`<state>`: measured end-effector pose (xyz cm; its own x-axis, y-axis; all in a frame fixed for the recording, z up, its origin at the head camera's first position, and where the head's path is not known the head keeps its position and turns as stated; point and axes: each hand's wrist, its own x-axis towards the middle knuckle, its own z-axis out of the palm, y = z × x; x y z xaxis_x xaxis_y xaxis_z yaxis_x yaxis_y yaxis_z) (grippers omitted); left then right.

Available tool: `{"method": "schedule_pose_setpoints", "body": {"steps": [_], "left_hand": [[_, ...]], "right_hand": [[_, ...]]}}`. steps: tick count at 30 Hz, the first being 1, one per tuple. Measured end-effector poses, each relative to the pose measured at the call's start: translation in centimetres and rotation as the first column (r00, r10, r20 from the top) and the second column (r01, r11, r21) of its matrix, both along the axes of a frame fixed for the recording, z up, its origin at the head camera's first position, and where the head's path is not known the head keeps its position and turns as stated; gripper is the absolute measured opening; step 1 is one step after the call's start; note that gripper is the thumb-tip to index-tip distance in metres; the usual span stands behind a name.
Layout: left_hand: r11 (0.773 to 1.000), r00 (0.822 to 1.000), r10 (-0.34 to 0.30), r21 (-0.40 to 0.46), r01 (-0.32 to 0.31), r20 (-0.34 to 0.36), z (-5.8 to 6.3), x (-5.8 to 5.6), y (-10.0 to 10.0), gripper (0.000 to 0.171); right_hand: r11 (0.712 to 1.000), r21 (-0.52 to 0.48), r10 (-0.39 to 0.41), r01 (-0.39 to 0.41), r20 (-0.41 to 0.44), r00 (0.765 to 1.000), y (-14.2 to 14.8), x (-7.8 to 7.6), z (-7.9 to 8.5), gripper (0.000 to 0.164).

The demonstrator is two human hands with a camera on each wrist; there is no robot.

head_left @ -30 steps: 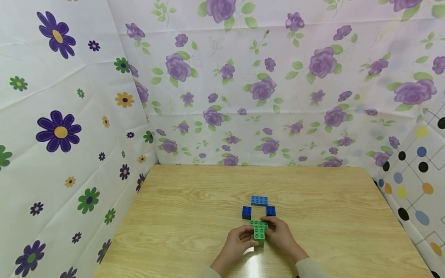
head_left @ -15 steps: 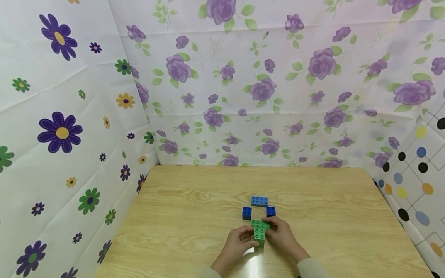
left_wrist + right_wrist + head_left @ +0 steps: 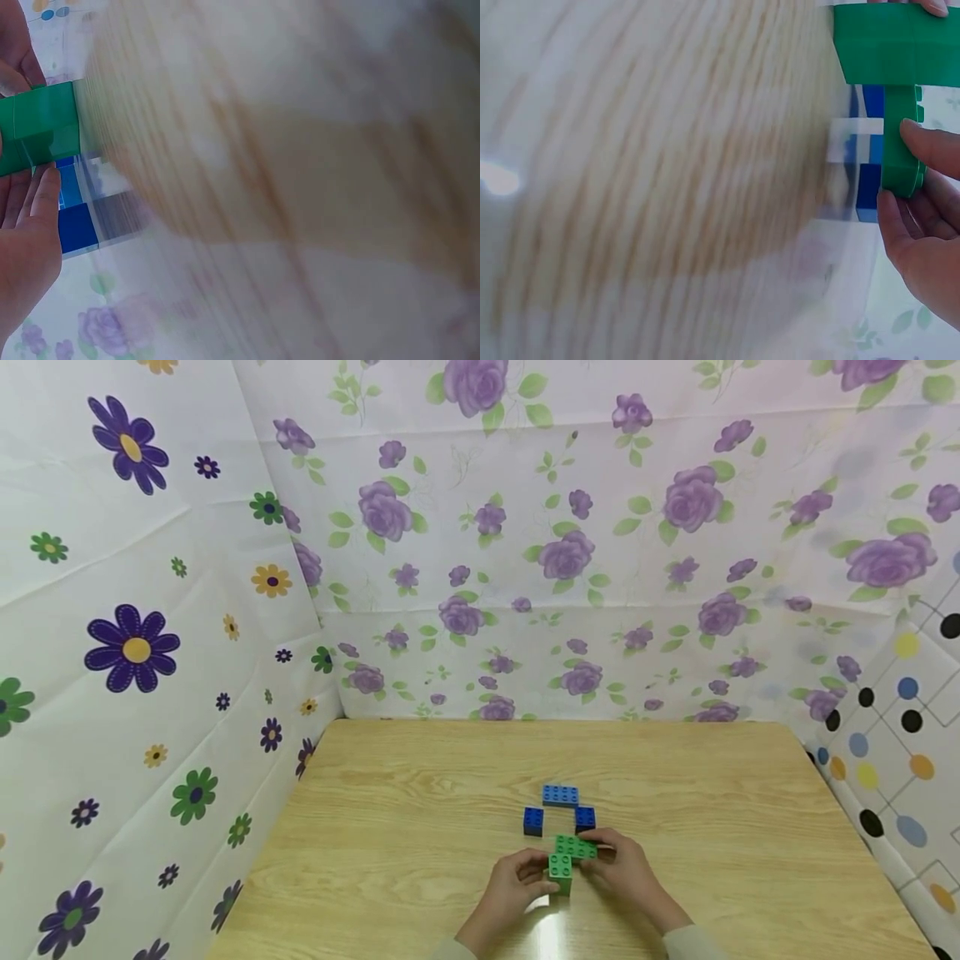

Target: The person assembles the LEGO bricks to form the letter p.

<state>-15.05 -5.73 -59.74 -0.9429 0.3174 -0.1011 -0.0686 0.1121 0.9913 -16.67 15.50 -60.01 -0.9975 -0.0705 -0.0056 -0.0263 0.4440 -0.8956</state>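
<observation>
My left hand (image 3: 512,887) pinches an upright green toy-brick stack (image 3: 560,873) with four-stud top between thumb and fingers. In the left wrist view, the seam across the green stack (image 3: 45,124) suggests two bricks joined. Just behind it and to the right, my right hand (image 3: 626,867) grips a flatter, longer green brick (image 3: 576,847) by its right end. Thumb and fingertips hold that green brick (image 3: 898,142) in the right wrist view. Whether the two green pieces touch cannot be told.
Beyond the hands stand a dark blue square brick (image 3: 533,821) on the left and another dark blue square brick (image 3: 585,818) on the right. A lighter blue long brick (image 3: 560,795) lies behind them. All rest on the wooden table (image 3: 420,827), with flowered cloth (image 3: 480,652) behind.
My right hand has moved right, and the longer green brick has shifted right with it relative to the green stack. The left hand and the stack have stayed nearly still.
</observation>
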Motion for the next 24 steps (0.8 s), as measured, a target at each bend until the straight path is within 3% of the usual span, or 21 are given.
{"method": "schedule_pose_setpoints", "body": {"steps": [13,24], "left_hand": [[1.0,1.0,0.0,0.004,0.0,0.02,-0.2,-0.1,0.0,0.036],[1.0,1.0,0.002,0.006,-0.002,0.009,-0.2,-0.1,0.0,0.036]], "right_hand": [[0.999,-0.03,0.011,-0.012,-0.023,1.0,1.7,0.8,2.2,0.037],[0.994,-0.08,0.069,-0.076,-0.081,0.994,2.1,1.9,4.2,0.039]]}}
